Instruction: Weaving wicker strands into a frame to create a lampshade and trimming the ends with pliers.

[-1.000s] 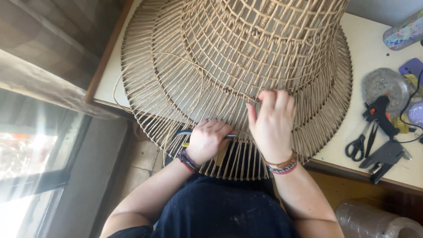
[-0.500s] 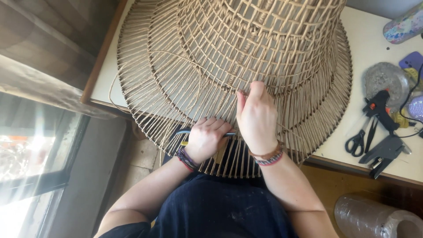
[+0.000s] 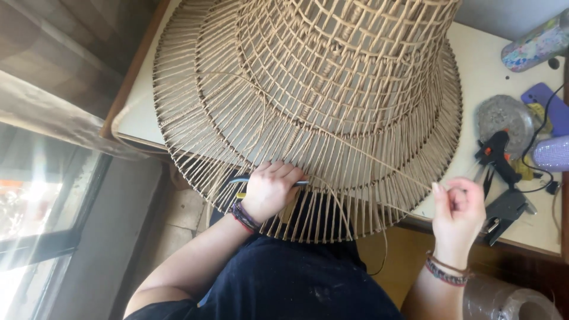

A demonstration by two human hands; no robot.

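A large woven lampshade frame (image 3: pixel 308 101) wrapped in tan cord lies on a white table (image 3: pixel 492 71) and overhangs its near edge. My left hand (image 3: pixel 269 189) presses on the frame's lower rim and is closed around a slim tool with a dark and yellow handle (image 3: pixel 240 181). My right hand (image 3: pixel 456 213) is off to the right, past the rim, pinching a tan cord (image 3: pixel 379 163) that runs taut from the weave up to the fingers.
On the table's right side lie a black glue gun (image 3: pixel 498 157), scissors (image 3: pixel 504 207), a grey round disc (image 3: pixel 504 115), a purple phone (image 3: pixel 542 106) and a patterned bottle (image 3: pixel 533 44). A clear tape roll (image 3: pixel 510 299) sits low right. A window (image 3: pixel 35 225) is at the left.
My right hand left the frame's rim and pulled out to the right, drawing the cord taut. My left hand stayed on the rim with the tool.
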